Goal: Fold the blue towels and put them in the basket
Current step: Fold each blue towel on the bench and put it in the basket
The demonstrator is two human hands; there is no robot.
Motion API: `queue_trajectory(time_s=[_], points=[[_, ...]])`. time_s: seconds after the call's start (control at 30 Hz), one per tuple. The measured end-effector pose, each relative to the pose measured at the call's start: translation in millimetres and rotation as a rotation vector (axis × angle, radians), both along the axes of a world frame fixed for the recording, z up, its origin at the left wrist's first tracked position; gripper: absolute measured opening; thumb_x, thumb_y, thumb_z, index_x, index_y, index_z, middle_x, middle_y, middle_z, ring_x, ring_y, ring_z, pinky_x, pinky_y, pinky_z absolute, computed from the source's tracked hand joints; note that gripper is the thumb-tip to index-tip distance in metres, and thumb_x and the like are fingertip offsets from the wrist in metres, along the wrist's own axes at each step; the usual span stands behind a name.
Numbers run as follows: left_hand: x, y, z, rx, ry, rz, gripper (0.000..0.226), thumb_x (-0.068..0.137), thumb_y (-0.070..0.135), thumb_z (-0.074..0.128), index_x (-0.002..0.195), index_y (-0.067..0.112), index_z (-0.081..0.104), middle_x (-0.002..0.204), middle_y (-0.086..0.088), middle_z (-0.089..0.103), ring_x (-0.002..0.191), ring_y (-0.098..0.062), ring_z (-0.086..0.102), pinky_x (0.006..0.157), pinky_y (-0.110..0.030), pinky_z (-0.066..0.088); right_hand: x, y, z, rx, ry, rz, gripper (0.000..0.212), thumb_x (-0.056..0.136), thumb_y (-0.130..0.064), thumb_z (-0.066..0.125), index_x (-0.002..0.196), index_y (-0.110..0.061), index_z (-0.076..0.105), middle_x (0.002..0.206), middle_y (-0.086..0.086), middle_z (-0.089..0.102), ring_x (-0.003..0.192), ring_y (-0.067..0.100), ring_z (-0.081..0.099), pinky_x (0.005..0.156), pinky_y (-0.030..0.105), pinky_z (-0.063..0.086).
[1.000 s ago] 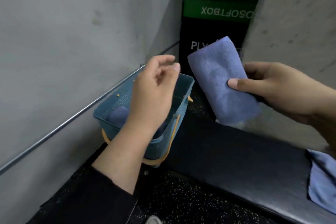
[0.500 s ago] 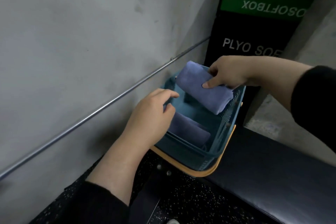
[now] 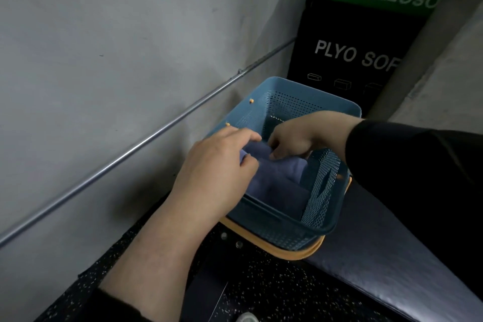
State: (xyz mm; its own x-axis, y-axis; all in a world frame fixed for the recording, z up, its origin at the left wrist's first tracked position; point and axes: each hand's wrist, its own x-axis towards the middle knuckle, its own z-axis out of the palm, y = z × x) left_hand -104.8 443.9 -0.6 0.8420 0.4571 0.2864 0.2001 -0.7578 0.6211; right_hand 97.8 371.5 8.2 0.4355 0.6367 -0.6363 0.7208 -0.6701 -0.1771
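A teal mesh basket (image 3: 317, 230) with an orange handle stands on the floor by the wall. Two folded blue towels lie inside it. The upper blue towel (image 3: 279, 171) lies across the basket's middle, and the second blue towel (image 3: 277, 197) lies closer to me. My right hand (image 3: 295, 136) reaches in from the right, with its curled fingers pinching the upper towel's far edge. My left hand (image 3: 217, 165) comes in over the left rim and holds that towel's left end between thumb and fingers. Both hands hide part of the towel.
A grey wall with a metal pipe (image 3: 136, 148) runs along the left. A black and green soft plyo box (image 3: 350, 60) stands behind the basket. A dark padded bench (image 3: 386, 251) lies to the right, over a speckled black floor (image 3: 261, 287).
My right hand has lowered the folded towel from above the rim into the basket. My left hand has moved in from the rim onto the towel's end. The view has tilted down.
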Motion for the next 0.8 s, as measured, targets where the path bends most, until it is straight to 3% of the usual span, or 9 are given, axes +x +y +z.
queue_trajectory(time_s=[0.03,0.1,0.17,0.23,0.3,0.4,0.5,0.6,0.8], points=[[0.6,-0.6,0.0,0.002,0.006,0.004,0.049,0.075,0.027,0.042,0.117,0.029,0.068,0.113,0.010,0.065,0.106,-0.014,0.060,0.092,-0.040,0.049,-2.0,2.2,-0.8,-0.054,-0.082,0.052,0.027,0.101,-0.035,0.054,0.112,-0.012,0.065,0.090,0.002,0.059,0.075,0.022,0.060,0.066,0.035,0.061],[0.8,-1.8,1.0,0.009,0.020,0.002,0.049,0.076,0.027,0.042,0.119,0.030,0.067,0.116,0.010,0.065,0.111,-0.013,0.057,0.095,-0.039,0.047,-7.1,5.3,-0.4,-0.140,-0.236,0.138,0.035,0.102,-0.040,0.049,0.113,-0.011,0.065,0.091,0.003,0.062,0.064,0.016,0.057,0.050,0.020,0.052],[0.6,-2.0,2.2,0.001,0.038,0.002,0.045,0.082,0.024,0.046,0.121,0.030,0.066,0.118,0.010,0.064,0.114,-0.012,0.055,0.096,-0.039,0.046,-4.7,7.0,-4.5,-0.142,-0.285,0.151,0.037,0.101,-0.040,0.049,0.113,-0.010,0.066,0.089,0.004,0.065,0.063,0.016,0.058,0.045,0.020,0.045],[0.4,-2.8,3.4,-0.014,0.052,0.009,0.042,0.085,0.020,0.050,0.123,0.030,0.065,0.119,0.011,0.063,0.114,-0.012,0.055,0.097,-0.039,0.045,-0.9,8.2,-9.6,-0.110,-0.289,0.165,0.033,0.100,-0.039,0.050,0.108,-0.013,0.068,0.084,0.003,0.065,0.067,0.019,0.061,0.052,0.027,0.049],[0.0,-4.0,4.7,-0.006,0.053,0.009,0.048,0.080,0.025,0.044,0.124,0.031,0.065,0.120,0.011,0.063,0.115,-0.011,0.055,0.099,-0.040,0.045,5.1,8.3,-14.8,-0.086,-0.256,0.184,0.029,0.097,-0.041,0.049,0.097,-0.019,0.068,0.088,0.004,0.068,0.078,0.024,0.066,0.070,0.039,0.058],[0.0,-5.2,5.7,0.002,0.074,0.001,0.055,0.075,0.029,0.040,0.125,0.032,0.064,0.123,0.011,0.064,0.120,-0.011,0.053,0.101,-0.039,0.044,8.6,5.0,-18.4,-0.075,-0.224,0.203,0.027,0.098,-0.044,0.045,0.084,-0.027,0.062,0.096,0.004,0.068,0.090,0.027,0.066,0.087,0.048,0.055],[-0.5,-5.3,6.0,0.007,0.071,0.006,0.050,0.080,0.029,0.043,0.125,0.033,0.064,0.122,0.012,0.063,0.120,-0.010,0.053,0.101,-0.038,0.044,10.1,3.1,-23.2,-0.076,-0.261,0.203,0.033,0.100,-0.043,0.043,0.109,-0.022,0.066,0.113,0.004,0.066,0.103,0.027,0.061,0.096,0.043,0.048],[0.7,-5.1,5.9,-0.021,0.037,0.037,0.041,0.089,0.018,0.052,0.126,0.033,0.063,0.123,0.013,0.063,0.116,-0.011,0.056,0.099,-0.035,0.045,14.0,4.3,-20.8,-0.016,-0.285,0.157,0.037,0.101,-0.038,0.044,0.121,-0.017,0.066,0.120,0.004,0.065,0.109,0.028,0.060,0.098,0.038,0.046],[4.5,-9.3,10.5,-0.027,-0.066,0.106,0.041,0.091,0.013,0.056,0.127,0.030,0.064,0.121,0.013,0.065,0.113,-0.010,0.058,0.095,-0.031,0.046,20.7,3.5,-17.9,-0.022,-0.297,0.194,0.026,0.101,-0.025,0.047,0.109,-0.015,0.069,0.112,0.006,0.068,0.101,0.027,0.062,0.085,0.033,0.045]])
